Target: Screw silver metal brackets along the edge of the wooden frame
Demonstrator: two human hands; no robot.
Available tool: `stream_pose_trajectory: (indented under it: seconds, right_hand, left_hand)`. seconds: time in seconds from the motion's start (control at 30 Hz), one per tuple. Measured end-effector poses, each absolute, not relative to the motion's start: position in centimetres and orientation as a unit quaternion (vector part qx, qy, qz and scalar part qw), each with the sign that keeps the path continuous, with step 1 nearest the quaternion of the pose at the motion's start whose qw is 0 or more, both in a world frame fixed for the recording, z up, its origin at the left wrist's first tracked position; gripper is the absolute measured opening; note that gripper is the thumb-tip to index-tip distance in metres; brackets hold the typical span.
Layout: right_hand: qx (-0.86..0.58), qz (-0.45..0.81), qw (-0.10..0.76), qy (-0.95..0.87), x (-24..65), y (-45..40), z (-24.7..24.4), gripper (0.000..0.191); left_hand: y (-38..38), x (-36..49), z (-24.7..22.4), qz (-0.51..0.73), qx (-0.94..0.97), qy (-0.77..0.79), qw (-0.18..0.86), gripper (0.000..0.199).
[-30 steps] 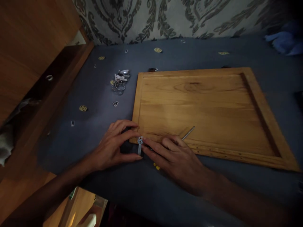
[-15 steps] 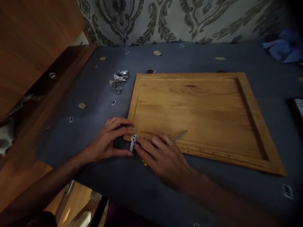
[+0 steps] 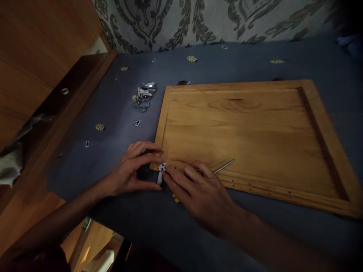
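Note:
A wooden cabinet door with a raised frame lies flat. At its near left corner sits a small metal hinge, its arm sticking out over the door's near edge. My left hand grips the hinge, thumb by the arm and fingers along the door corner. My right hand has its index and thumb side against the hinge's right side. Tucked in that same hand is a screwdriver, its metal shaft pointing up and right across the door; a yellow bit shows below the fingers. Small holes run along the near frame.
A dark blue patterned cloth covers the surface below. Left of the door lies a pile of metal hinges. Patterned fabric rises at the back, and a wooden cabinet stands to the left.
The view has shifted slightly, so the door appears larger and reaches further right. Both hands keep nearly the same place at the hinge.

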State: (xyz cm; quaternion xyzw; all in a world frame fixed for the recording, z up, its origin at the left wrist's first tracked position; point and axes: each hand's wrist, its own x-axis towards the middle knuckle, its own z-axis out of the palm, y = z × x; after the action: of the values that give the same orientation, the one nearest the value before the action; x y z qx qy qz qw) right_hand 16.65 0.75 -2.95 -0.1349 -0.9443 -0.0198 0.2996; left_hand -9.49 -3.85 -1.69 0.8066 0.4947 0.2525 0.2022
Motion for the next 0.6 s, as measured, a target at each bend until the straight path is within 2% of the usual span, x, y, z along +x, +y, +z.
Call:
stream_pose_trajectory:
  seconds: [0.37, 0.6]
  right_hand:
    - [-0.146, -0.028, 0.286, -0.947, 16.67, 0.7, -2.68, 0.037]
    - [-0.141, -0.024, 0.269, -0.952, 16.83, 0.72, -2.61, 0.032]
  left_hand:
    - [-3.68, -9.28, -1.87, 0.271, 0.803, 0.493, 0.196, 0.055]
    - [-3.66, -9.22, -1.44, 0.257, 0.801, 0.498, 0.208, 0.053]
